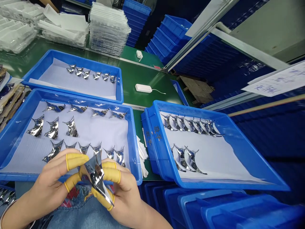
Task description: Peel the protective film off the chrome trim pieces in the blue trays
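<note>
Above the denim lap (83, 218), both hands (53, 178) (130, 192), half-curled, pinch one shiny metal piece (95, 170).

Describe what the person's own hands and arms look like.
The left hand and right hand each wear smooth, tube-shaped yellow finger cots. The right forearm shows no sleeve; a narrow pale band, bracelet or cuff, edges the left forearm.

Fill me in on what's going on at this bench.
A person holds one shiny metal piece between the left hand and right hand, with yellow covers on several fingers. The hands are over the front edge of the near blue tray, where similar pieces lie spaced in rows. More stand close together in the right-hand tray, and smaller shiny parts line the far tray.
</note>
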### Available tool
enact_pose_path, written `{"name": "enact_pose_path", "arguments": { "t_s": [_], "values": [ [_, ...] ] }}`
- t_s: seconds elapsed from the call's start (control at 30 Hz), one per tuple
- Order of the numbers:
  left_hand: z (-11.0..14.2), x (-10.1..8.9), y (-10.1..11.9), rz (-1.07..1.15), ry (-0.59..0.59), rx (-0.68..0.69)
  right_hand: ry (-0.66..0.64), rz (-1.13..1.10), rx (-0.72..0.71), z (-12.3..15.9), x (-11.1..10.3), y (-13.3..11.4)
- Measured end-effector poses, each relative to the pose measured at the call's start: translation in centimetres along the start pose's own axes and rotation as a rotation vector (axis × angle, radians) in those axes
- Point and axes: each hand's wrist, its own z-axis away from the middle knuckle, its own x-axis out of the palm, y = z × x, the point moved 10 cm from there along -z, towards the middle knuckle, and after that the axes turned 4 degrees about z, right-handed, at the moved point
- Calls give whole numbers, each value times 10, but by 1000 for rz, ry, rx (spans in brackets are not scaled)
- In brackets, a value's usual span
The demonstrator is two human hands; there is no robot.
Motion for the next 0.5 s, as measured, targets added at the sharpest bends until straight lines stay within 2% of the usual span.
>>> {"name": "enact_pose_path", "arguments": {
  "t_s": [0.2,0.4,0.5],
  "values": [
    [3,5,8,-10,-21,9,55,15,157,2,-6,18],
    [2,6,16,-30,-42,42,97,-356,348,6,-2,40],
    [1,7,15,-51,-43,37,102,-497,389,4,2,43]
  ]
}}
